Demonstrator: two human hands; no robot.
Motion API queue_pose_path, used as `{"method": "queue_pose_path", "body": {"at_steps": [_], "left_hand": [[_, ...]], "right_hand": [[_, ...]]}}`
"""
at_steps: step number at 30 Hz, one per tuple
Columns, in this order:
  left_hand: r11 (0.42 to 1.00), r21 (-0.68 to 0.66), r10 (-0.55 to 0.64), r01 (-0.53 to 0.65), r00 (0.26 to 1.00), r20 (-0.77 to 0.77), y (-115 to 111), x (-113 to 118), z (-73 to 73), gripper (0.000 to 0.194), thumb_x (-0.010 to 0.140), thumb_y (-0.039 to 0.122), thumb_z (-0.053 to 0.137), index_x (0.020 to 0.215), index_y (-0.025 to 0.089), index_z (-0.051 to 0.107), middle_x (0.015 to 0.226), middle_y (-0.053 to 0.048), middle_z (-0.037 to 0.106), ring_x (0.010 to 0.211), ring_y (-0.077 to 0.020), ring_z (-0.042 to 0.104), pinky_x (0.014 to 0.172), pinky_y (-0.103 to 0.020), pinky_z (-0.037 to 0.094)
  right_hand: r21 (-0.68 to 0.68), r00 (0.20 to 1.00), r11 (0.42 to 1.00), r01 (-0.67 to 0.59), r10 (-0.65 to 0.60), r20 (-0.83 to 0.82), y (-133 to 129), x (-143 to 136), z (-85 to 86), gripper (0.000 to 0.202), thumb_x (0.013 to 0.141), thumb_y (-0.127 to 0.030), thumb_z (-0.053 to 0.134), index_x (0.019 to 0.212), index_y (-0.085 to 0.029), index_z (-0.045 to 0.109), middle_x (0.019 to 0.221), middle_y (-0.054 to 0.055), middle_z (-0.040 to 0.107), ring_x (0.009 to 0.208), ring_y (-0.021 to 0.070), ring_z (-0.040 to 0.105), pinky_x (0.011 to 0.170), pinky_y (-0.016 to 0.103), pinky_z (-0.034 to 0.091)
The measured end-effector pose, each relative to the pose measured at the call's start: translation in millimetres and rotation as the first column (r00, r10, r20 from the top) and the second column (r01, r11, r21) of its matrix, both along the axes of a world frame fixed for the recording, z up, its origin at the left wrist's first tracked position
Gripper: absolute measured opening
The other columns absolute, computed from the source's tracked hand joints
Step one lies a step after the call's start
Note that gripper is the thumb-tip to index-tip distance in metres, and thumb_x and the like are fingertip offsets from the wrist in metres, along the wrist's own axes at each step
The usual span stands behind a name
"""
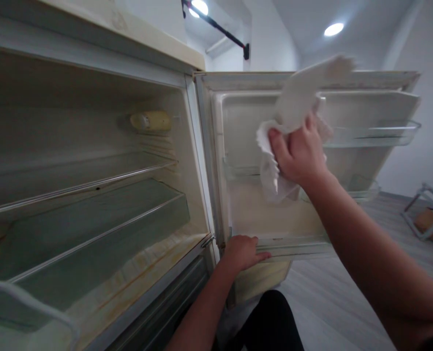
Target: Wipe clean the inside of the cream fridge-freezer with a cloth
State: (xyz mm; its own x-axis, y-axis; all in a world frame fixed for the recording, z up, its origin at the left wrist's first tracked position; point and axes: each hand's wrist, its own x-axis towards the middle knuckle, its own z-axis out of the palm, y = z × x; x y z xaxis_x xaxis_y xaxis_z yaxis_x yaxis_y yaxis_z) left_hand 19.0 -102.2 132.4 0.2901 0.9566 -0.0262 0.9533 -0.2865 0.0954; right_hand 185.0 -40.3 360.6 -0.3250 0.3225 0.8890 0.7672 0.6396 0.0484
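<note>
A white cloth or paper wipe (300, 97), blurred at its upper end, is bunched in my right hand (302, 151). That hand is closed round it, in front of the opened fridge door (275, 214). Low on the door's hinge side, my left hand (241, 252) rests at the bottom door shelf (297, 251), its thumb stretched out and its fingers apart. No object shows in it. Clear door shelves (370, 134) stick out behind and beside my right hand.
At the left is the fridge interior with a glass shelf (73, 187), a clear drawer (103, 243) and a yellowed lamp cover (150, 120). A white cable (29, 302) crosses the lower left. My dark-clad knee (275, 317) is below the door; a metal frame (426, 209) stands far right.
</note>
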Motion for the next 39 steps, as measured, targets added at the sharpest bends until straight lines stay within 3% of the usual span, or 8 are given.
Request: {"method": "queue_pose_path", "body": {"at_steps": [6, 11, 15, 22, 29, 31, 35, 39], "left_hand": [[1.0, -0.013, 0.002, -0.002, 1.0, 0.022, -0.1, -6.7, -1.4, 0.078, 0.085, 0.087, 0.044, 0.113, 0.021, 0.075, 0.102, -0.017, 0.078, 0.097, -0.0367, 0.074, 0.085, -0.047, 0.056], [1.0, -0.01, 0.01, -0.01, 0.999, 0.031, 0.7, -11.1, -2.0, 0.071, 0.083, 0.083, 0.054, 0.115, 0.023, 0.074, 0.101, -0.016, 0.078, 0.097, -0.0385, 0.075, 0.084, -0.049, 0.057], [1.0, -0.025, 0.019, -0.018, 0.999, 0.036, 2.1, -14.7, 0.7, 0.071, 0.081, 0.083, 0.058, 0.119, 0.025, 0.073, 0.102, -0.015, 0.078, 0.098, -0.0395, 0.074, 0.084, -0.05, 0.057], [0.999, -0.029, 0.018, -0.017, 0.999, 0.045, 3.9, -19.7, 3.3, 0.077, 0.08, 0.086, 0.058, 0.124, 0.024, 0.07, 0.103, -0.016, 0.078, 0.1, -0.0396, 0.074, 0.085, -0.049, 0.057], [0.999, -0.031, 0.014, -0.013, 0.999, 0.032, 2.7, -17.9, 3.5, 0.083, 0.079, 0.091, 0.051, 0.125, 0.025, 0.07, 0.105, -0.016, 0.078, 0.102, -0.0404, 0.074, 0.087, -0.049, 0.057], [1.0, -0.026, 0.018, -0.017, 0.999, 0.04, 1.9, -17.3, 3.8, 0.087, 0.079, 0.094, 0.045, 0.125, 0.024, 0.07, 0.105, -0.017, 0.078, 0.102, -0.0409, 0.074, 0.087, -0.05, 0.057], [0.999, -0.029, 0.03, -0.028, 0.996, 0.085, 3.2, -17.0, 3.3, 0.09, 0.076, 0.096, 0.045, 0.125, 0.025, 0.071, 0.108, -0.016, 0.078, 0.105, -0.0395, 0.074, 0.091, -0.05, 0.057], [0.999, -0.029, 0.044, -0.042, 0.995, 0.093, 5.7, -15.9, 1.9, 0.093, 0.073, 0.098, 0.046, 0.125, 0.025, 0.07, 0.109, -0.016, 0.078, 0.105, -0.0394, 0.074, 0.092, -0.05, 0.057]], "right_hand": [[-0.239, 0.896, 0.953, -0.185, 0.263, 0.357, 6.7, -49.7, 13.6, 0.065, 0.113, -0.054, 0.023, 0.117, -0.007, 0.067, 0.134, 0.013, 0.06, 0.134, 0.03, 0.055, 0.12, 0.056, 0.038], [-0.45, 0.877, 0.879, -0.159, 0.334, 0.344, -5.2, -81.2, 17.6, 0.07, 0.106, -0.068, 0.037, 0.114, -0.005, 0.066, 0.117, 0.015, 0.066, 0.114, 0.0271, 0.066, 0.111, 0.048, 0.048], [-0.518, 0.866, 0.854, -0.047, 0.294, 0.405, -10.6, -86.6, 21.3, 0.085, 0.089, -0.082, 0.058, 0.124, -0.005, 0.062, 0.123, 0.018, 0.065, 0.114, 0.031, 0.067, 0.103, 0.044, 0.054], [-0.549, 0.789, 0.836, 0.0, 0.337, 0.514, -5.5, -71.6, 26.1, 0.065, 0.099, -0.071, 0.053, 0.105, -0.009, 0.072, 0.102, 0.013, 0.073, 0.1, 0.0268, 0.072, 0.095, 0.04, 0.055], [-0.842, 0.778, 0.54, -0.006, 0.532, 0.335, -6.4, -10.4, 40.8, 0.056, 0.098, -0.066, 0.052, 0.111, -0.017, 0.076, 0.1, 0.009, 0.078, 0.092, 0.0242, 0.071, 0.081, 0.031, 0.055], [-0.864, 0.794, 0.503, 0.0, 0.526, 0.306, -5.9, -4.7, 41.4, 0.058, 0.097, -0.068, 0.05, 0.113, -0.018, 0.076, 0.1, 0.009, 0.078, 0.092, 0.0252, 0.072, 0.08, 0.032, 0.055], [-0.829, 0.813, 0.557, 0.054, 0.457, 0.36, -8.7, -27.0, 39.1, 0.059, 0.094, -0.069, 0.055, 0.118, -0.019, 0.075, 0.106, 0.01, 0.078, 0.094, 0.0265, 0.072, 0.08, 0.032, 0.054], [-0.702, 0.79, 0.708, 0.081, 0.384, 0.478, -18.9, -64.7, 36.1, 0.06, 0.094, -0.066, 0.058, 0.121, -0.015, 0.074, 0.114, 0.015, 0.076, 0.102, 0.028, 0.071, 0.085, 0.032, 0.051]]}}
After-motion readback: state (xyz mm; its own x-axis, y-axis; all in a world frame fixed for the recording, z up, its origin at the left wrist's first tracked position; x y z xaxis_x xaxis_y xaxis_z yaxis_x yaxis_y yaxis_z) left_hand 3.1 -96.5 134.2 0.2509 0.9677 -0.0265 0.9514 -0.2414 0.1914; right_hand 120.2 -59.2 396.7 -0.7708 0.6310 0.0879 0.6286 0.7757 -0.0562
